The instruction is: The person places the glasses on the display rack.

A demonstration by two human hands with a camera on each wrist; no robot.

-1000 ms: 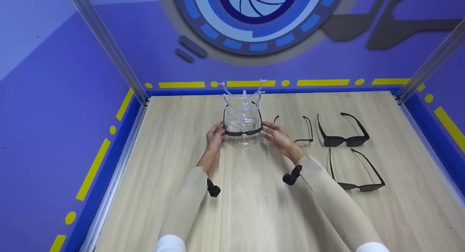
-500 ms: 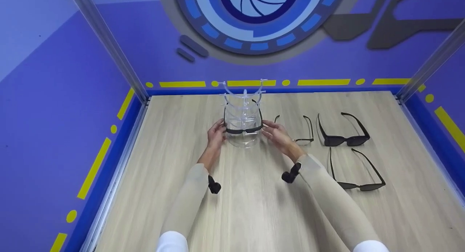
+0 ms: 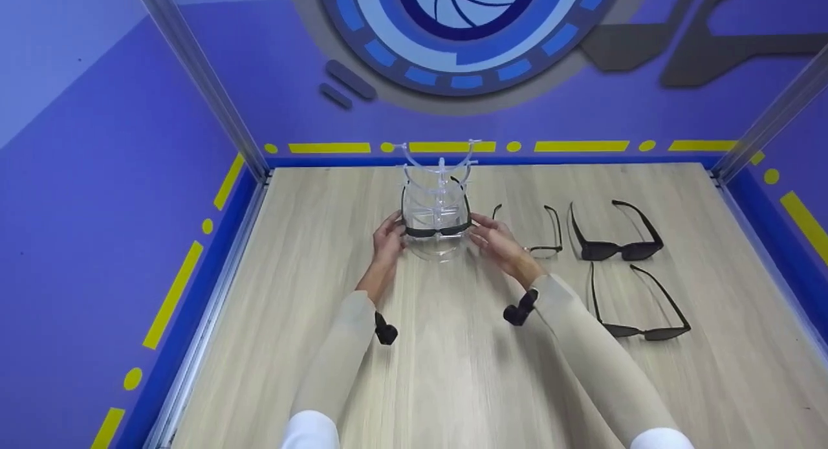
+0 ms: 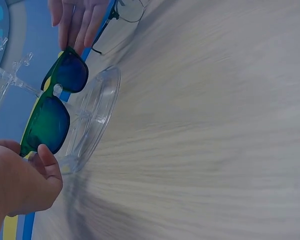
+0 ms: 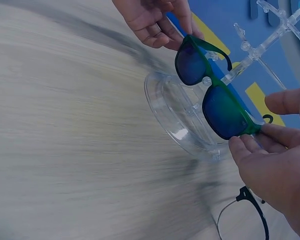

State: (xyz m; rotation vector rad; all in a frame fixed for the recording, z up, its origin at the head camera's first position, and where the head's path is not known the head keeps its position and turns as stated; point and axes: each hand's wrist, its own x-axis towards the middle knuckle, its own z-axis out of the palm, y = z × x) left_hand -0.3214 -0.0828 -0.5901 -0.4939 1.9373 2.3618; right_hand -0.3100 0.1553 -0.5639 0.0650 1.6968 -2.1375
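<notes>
Dark sunglasses (image 3: 424,232) lie across a clear display stand (image 3: 441,171), temples pointing back; the wrist views show their green frame and blue-green lenses (image 5: 225,112). My left hand (image 3: 387,242) pinches one front corner, its thumb in front in the left wrist view. At the opposite corner, my right hand (image 3: 501,245) touches the frame with nearly straight fingertips, and its thumb stands apart in the right wrist view. Low on the stand, the frame's bridge overlaps a small clear nose rest (image 4: 58,90). Higher arms of the stand hold nothing.
Right of the stand lie thin-rimmed eyeglasses (image 3: 544,248), chunky black sunglasses (image 3: 621,250) and another dark pair (image 3: 666,333) nearer the front, all with temples unfolded. A blue panel wall (image 3: 362,125) closes off the back of the wooden table (image 3: 310,242).
The sunglasses have risen slightly and shifted back against the stand, with both hands staying at their corners. The whole view has drifted a little.
</notes>
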